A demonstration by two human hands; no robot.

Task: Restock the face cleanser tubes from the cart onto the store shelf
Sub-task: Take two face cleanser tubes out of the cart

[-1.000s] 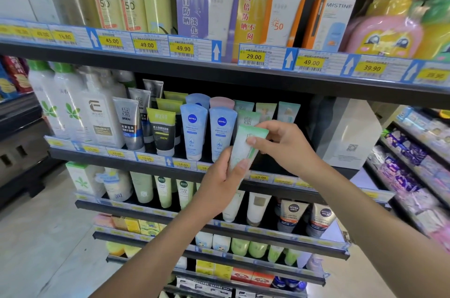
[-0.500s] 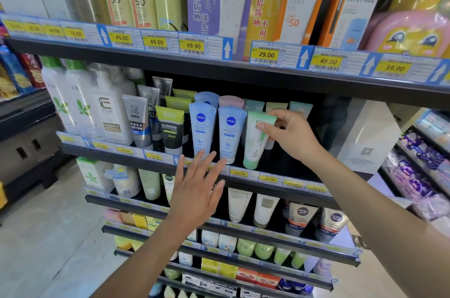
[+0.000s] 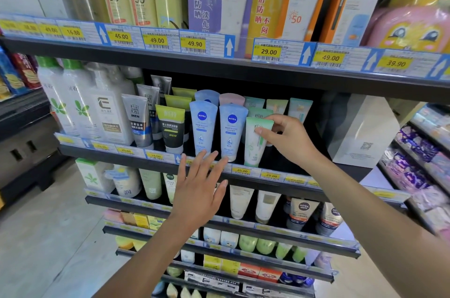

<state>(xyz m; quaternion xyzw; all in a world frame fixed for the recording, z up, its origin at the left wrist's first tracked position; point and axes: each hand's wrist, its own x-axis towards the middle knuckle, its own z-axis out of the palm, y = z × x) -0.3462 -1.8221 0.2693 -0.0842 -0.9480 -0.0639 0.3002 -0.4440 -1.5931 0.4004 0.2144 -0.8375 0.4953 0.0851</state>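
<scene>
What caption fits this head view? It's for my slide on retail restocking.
Right hand seats a green cleanser tube beside two blue Nivea tubes while the open left hand hovers below.

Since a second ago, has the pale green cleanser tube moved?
Yes. The pale green cleanser tube went from mid-air in both hands onto the shelf, right of the blue Nivea tube. Only the right hand holds it.

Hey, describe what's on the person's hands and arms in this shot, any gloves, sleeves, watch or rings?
Both arms are bare from the picture's lower edge to the fingertips: no sleeves in view. The left hand and the right hand wear no gloves, and no watch, bracelet or ring shows on either wrist or on the visible fingers. The nails look short and unpainted.
</scene>
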